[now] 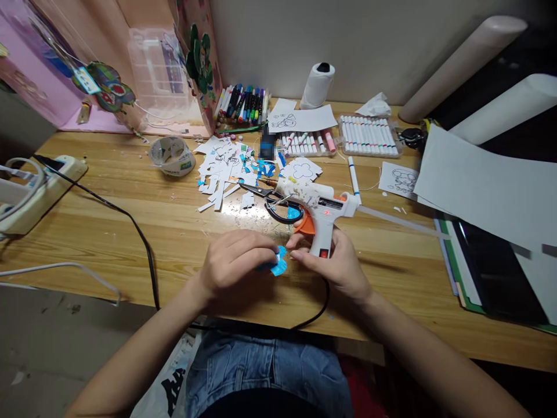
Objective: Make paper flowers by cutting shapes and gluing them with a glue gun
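Observation:
In my right hand (343, 267) is a white hot glue gun (324, 212), gripped by its handle with the nozzle pointing left. A clear glue stick (400, 220) sticks out of its back end. My left hand (239, 258) pinches a blue paper flower cutout (279, 266) just above the table; part of the cutout is hidden under the fingers. Right thumb and fingertips come close to its edge, and whether they touch it I cannot tell. Black-handled scissors (282, 213) lie beyond the hands, partly behind the gun. The gun's black cord (324, 302) runs down toward the table's front edge.
Paper scraps (221, 168) litter the table beyond my hands. A tape roll (172, 157) sits left of them. Marker sets (369, 136) line the back. Far left is a power strip (47, 197) with cables; white sheets (487, 186) cover the right side.

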Demonstrator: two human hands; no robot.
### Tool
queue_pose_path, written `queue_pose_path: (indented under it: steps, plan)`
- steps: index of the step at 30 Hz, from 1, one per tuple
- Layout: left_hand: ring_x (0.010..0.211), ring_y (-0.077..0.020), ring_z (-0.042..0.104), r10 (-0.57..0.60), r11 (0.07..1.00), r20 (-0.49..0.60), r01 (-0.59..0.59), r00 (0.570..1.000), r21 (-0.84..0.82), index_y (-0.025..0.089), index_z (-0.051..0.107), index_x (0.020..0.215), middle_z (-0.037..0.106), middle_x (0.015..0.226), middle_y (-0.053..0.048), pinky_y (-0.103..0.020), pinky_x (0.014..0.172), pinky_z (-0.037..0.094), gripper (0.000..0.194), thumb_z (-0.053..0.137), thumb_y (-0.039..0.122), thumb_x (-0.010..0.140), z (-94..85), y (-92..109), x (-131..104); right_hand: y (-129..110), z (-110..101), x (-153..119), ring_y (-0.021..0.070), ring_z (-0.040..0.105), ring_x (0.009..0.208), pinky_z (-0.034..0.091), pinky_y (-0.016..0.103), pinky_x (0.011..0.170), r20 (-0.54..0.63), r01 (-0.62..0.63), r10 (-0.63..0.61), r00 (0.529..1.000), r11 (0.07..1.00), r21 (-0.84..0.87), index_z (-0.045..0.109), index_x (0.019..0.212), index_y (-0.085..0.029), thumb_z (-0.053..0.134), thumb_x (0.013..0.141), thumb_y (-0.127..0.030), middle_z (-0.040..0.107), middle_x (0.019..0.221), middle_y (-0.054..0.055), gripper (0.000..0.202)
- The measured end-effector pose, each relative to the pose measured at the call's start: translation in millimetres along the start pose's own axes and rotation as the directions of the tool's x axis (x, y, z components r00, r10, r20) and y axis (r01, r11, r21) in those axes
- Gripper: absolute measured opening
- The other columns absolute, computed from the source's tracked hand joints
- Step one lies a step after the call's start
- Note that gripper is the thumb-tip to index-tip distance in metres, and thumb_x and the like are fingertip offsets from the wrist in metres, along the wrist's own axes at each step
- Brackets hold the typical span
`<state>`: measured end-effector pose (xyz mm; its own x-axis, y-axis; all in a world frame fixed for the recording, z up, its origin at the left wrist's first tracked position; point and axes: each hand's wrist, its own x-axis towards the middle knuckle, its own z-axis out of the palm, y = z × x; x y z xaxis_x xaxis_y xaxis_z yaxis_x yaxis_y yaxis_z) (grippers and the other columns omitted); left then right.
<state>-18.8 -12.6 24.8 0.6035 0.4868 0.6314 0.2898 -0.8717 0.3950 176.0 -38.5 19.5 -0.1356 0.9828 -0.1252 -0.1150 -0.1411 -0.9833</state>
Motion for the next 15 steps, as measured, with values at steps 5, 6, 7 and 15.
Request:
queue_pose_path:
  steps: [5,6,7,15]
  plan:
    - [0.080,-0.0149,0.064,-0.049,0.998,-0.018,0.048,0.999,-0.050,0.015,0.058,0.085,0.068,0.083,-0.008,-0.027,0.069,0.051,0.011,0.047,0.014,0.086,2.6,3.2,1.1,0.2,-0.1,0.4,0.0150,0.063,0.067,0.054,0.029,0.062,0.021,-0.006,0.006,1.000,1.000,0.029,0.053,0.089,-0.018,0.073,0.066,-0.029,0.066,0.077,0.003,0.032]
    - [0.080,-0.0147,0.064,-0.060,0.997,-0.017,0.059,0.998,-0.049,0.015,0.058,0.085,0.068,0.083,-0.008,-0.027,0.068,0.051,0.012,0.046,0.015,0.087,2.8,3.8,1.0,0.0,0.0,0.5,0.0145,0.062,0.066,0.053,0.028,0.061,0.023,-0.005,0.004,1.000,1.000,0.027,0.053,0.088,-0.018,0.073,0.066,-0.028,0.066,0.076,0.003,0.031]
    - [0.080,-0.0146,0.064,-0.069,0.997,-0.015,0.069,0.997,-0.047,0.016,0.058,0.085,0.068,0.084,-0.008,-0.026,0.068,0.051,0.012,0.046,0.015,0.086,3.0,4.1,0.7,-0.2,0.1,0.5,0.0141,0.062,0.065,0.053,0.028,0.060,0.024,-0.003,0.003,1.000,1.000,0.023,0.054,0.087,-0.017,0.073,0.067,-0.028,0.065,0.076,0.003,0.030]
    - [0.091,-0.0157,0.064,-0.058,0.998,0.038,0.059,0.998,-0.023,0.016,0.059,0.088,0.070,0.096,-0.009,-0.027,0.076,0.051,0.010,0.054,0.011,0.082,3.0,2.6,-3.5,-0.5,0.8,-1.3,0.0124,0.060,0.066,0.052,0.026,0.061,0.053,-0.003,0.002,0.999,0.999,0.037,0.057,0.083,-0.018,0.070,0.071,-0.024,0.064,0.077,0.002,0.019]
